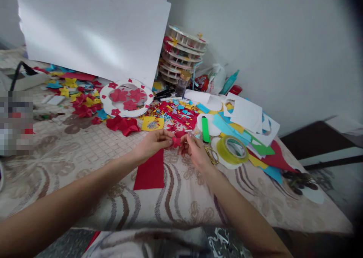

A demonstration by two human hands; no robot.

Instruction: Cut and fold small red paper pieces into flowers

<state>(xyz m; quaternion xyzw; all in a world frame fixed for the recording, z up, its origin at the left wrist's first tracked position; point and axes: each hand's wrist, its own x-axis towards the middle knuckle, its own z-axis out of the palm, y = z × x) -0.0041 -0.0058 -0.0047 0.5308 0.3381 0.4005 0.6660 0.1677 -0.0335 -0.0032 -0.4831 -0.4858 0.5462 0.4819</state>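
Note:
My left hand (151, 144) and my right hand (195, 150) meet over the patterned cloth, both pinching a small red paper piece (176, 141) between their fingertips. Just under my left hand lies a flat red paper sheet (150, 172). Gold-handled scissors (212, 155) rest right beside my right hand, with a roll of yellow tape (232, 149) just past them. A green lighter-like stick (205, 129) lies a little farther off.
A white ring board with red paper flowers (126, 97) lies farther back amid red, yellow and blue scraps (176, 112). A big white board (90, 31) leans on the wall. Stacked trays (181, 52) and white and coloured sheets (246, 116) fill the right.

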